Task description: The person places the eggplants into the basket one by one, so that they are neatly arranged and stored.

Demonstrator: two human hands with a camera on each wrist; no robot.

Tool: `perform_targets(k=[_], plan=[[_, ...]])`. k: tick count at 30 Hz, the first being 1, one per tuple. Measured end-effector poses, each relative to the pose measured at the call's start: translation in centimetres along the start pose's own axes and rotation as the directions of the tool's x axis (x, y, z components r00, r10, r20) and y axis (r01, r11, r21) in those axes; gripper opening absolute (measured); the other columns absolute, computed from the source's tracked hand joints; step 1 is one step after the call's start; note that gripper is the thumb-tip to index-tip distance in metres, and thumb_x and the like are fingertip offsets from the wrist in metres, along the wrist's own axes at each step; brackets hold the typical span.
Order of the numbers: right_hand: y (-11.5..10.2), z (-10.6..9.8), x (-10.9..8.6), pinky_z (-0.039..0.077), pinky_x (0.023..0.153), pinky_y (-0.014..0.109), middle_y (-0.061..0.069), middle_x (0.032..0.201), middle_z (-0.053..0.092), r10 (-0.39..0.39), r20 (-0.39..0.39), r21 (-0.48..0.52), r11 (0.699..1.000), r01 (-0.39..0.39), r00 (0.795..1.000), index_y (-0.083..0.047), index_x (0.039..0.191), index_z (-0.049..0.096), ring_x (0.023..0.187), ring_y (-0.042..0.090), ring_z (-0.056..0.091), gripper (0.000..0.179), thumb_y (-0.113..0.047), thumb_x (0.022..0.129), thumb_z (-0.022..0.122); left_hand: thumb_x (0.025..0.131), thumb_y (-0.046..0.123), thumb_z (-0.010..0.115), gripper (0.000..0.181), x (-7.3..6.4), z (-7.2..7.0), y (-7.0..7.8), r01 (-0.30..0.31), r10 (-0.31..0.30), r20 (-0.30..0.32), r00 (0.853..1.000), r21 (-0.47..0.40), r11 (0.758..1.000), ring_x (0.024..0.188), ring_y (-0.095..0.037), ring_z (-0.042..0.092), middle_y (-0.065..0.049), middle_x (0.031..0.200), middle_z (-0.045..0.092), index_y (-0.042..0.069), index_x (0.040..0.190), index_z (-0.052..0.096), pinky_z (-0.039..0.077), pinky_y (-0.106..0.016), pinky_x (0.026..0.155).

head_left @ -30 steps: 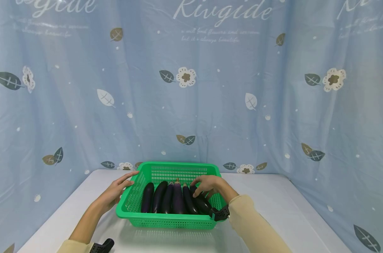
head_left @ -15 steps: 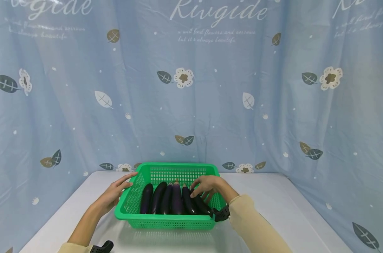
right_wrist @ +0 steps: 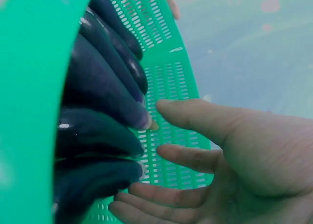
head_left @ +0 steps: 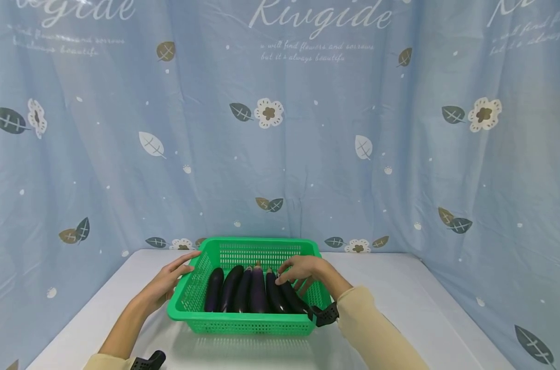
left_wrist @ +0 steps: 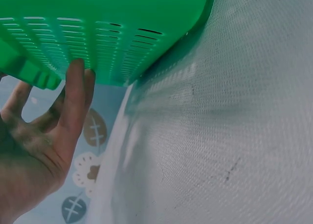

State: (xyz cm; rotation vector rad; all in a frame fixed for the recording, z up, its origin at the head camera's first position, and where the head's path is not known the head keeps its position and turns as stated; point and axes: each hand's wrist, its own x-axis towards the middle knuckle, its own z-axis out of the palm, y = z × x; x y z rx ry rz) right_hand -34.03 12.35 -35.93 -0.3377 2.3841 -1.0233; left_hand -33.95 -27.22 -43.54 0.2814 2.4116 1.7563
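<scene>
A green plastic basket (head_left: 243,317) stands on the table with several dark purple eggplants (head_left: 258,293) side by side in it. At its left end my left hand (head_left: 162,285) touches the rim and outer wall with nearly straight fingers; in the left wrist view its fingertips (left_wrist: 76,70) meet the slotted wall. Inside the basket my right hand (head_left: 305,270) hovers over the upper end of the rightmost eggplant (head_left: 293,299). The right wrist view shows this hand (right_wrist: 220,160) with spread fingers and nothing held; its lower fingertips are close to an eggplant (right_wrist: 102,177), contact unclear.
The white table (head_left: 381,303) extends to both sides of the basket and in front of it. A blue patterned curtain (head_left: 280,154) hangs close behind and at the sides. Black wrist straps (head_left: 325,313) sit by the cream sleeves.
My right thumb and fingers have shifted slightly left and lifted a little off the rightmost eggplant, which lies closer along its neighbour. The left hand keeps its place on the basket.
</scene>
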Motion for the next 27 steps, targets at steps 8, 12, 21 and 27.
perform_targets(k=[8, 12, 21, 27], plan=[[-0.4, -0.2, -2.1, 0.056, 0.085, 0.050, 0.019, 0.126, 0.060, -0.115, -0.058, -0.027, 0.993, 0.114, 0.992, -0.011, 0.136, 0.056, 0.109, 0.041, 0.063, 0.051, -0.035, 0.092, 0.068, 0.101, 0.045, 0.049, 0.057, 0.1, -0.4, 0.7, -0.006, 0.006, 0.007, 1.000, 0.021, 1.000, 0.101, -0.048, 0.055, -0.013, 0.166, 0.004, 0.035, 0.154, 0.030, 0.036, -0.026, 0.047], [0.3, -0.8, -3.4, 0.058, 0.077, 0.045, 0.017, 0.115, 0.067, -0.226, -0.136, -0.007, 0.974, 0.227, 0.965, -0.009, 0.133, 0.058, 0.099, 0.035, 0.067, 0.047, -0.032, 0.093, 0.067, 0.100, 0.047, 0.051, 0.063, -0.5, -0.4, 1.3, 0.000, 0.000, 0.008, 1.000, 0.063, 0.998, 0.143, -0.057, 0.017, -0.016, 0.166, 0.006, 0.034, 0.156, 0.025, 0.053, -0.043, 0.077], [5.5, -3.4, -6.0, 0.053, 0.064, 0.033, 0.009, 0.098, 0.070, -0.404, -0.501, -0.344, 0.904, 0.253, 0.765, -0.010, 0.125, 0.065, 0.080, 0.019, 0.067, 0.050, -0.044, 0.088, 0.070, 0.101, 0.044, 0.051, 0.073, -3.3, -0.9, 2.8, -0.074, 0.107, -0.079, 0.991, 0.346, 0.935, 0.130, -0.050, 0.047, -0.033, 0.149, 0.037, 0.018, 0.159, 0.016, 0.057, -0.048, 0.082], [10.0, -4.7, -7.5, 0.048, 0.088, 0.060, 0.020, 0.130, 0.061, -0.409, -0.613, -0.491, 0.868, 0.080, 0.675, -0.015, 0.139, 0.056, 0.118, 0.041, 0.058, 0.072, -0.060, 0.084, 0.068, 0.100, 0.048, 0.048, 0.075, -4.7, 0.4, 4.5, -0.123, 0.239, -0.106, 0.965, 0.624, 0.772, 0.132, -0.058, 0.038, -0.036, 0.150, 0.032, 0.010, 0.158, 0.019, 0.042, -0.068, 0.091]])
